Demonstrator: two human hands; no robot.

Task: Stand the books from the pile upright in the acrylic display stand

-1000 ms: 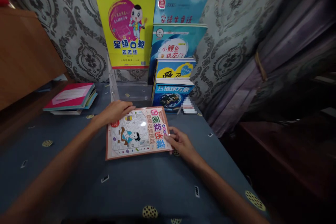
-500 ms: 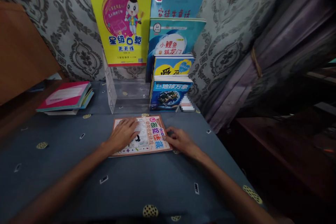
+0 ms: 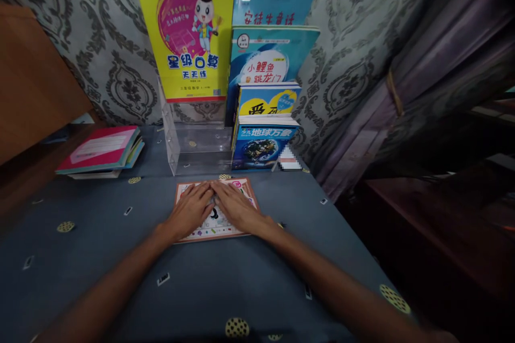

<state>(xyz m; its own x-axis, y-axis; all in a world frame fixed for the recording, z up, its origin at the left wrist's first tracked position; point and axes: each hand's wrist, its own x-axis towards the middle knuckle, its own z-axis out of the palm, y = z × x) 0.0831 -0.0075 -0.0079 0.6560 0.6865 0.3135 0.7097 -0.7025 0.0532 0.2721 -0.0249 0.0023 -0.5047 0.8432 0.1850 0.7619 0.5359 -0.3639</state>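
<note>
A book [image 3: 219,231] with an orange-brown border and a drawn cover lies flat on the cloth-covered table. My left hand [image 3: 191,209] rests palm down on its left half, fingers stretched out. On the right half, my right hand [image 3: 238,208] also lies flat, covering most of the coloured title. The fingertips of both hands come together near the book's far edge. Just beyond it stands a clear acrylic rack [image 3: 201,162], with a blue book showing a globe [image 3: 261,150] in its lower right slot.
Upright in the rack are a large yellow workbook [image 3: 185,27], a blue book [image 3: 277,0], a teal book [image 3: 273,53] and a yellow-and-blue book [image 3: 267,99]. At the left lies a stack of books [image 3: 100,147] with a pink-red top. A purple curtain [image 3: 378,102] hangs at the right.
My right hand has moved left from the book's right edge and now lies flat on the cover beside my left hand. The left hand has stayed on the book.
</note>
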